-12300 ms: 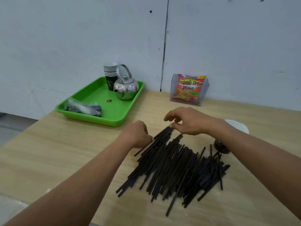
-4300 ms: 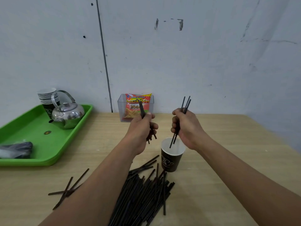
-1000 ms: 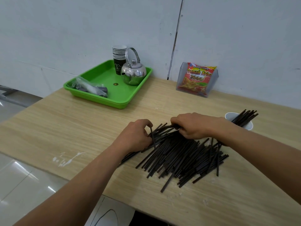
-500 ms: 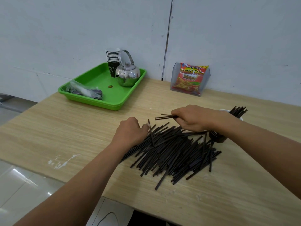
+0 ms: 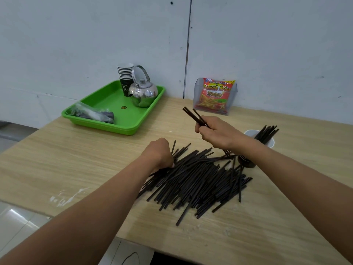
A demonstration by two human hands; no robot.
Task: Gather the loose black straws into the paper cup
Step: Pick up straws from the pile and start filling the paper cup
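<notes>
While the pile of black straws (image 5: 196, 180) lies fanned out on the desk (image 5: 76, 159) in front of the person, most of them running from near left to far right, a smaller bunch of gathered straws (image 5: 267, 133) stands leaning in the paper cup (image 5: 271, 143) at the pile's far right corner. The cup is upright on the desk, its dark body partly hidden behind the right forearm. The right hand (image 5: 217, 135) hangs above the far edge of the pile, just left of the cup, its fingers (image 5: 202, 129) pinched together on a few lifted straws (image 5: 193, 116) whose free ends point up and to the left. The left hand (image 5: 159, 153) rests knuckles-up on the left end of the pile with its fingers curled underneath and out of sight, so I cannot tell whether they grip any straw; one straw rises beside it. Farther back on the left, a green tray (image 5: 114, 128) carries a steel kettle (image 5: 143, 92), a stack of paper cups (image 5: 125, 77) and a clear plastic bag (image 5: 93, 115) of dark items. Against the wall, a packet of French fries snacks (image 5: 215, 94) sits in a clear holder. A white smear (image 5: 66, 196) marks the desk near its front edge.
</notes>
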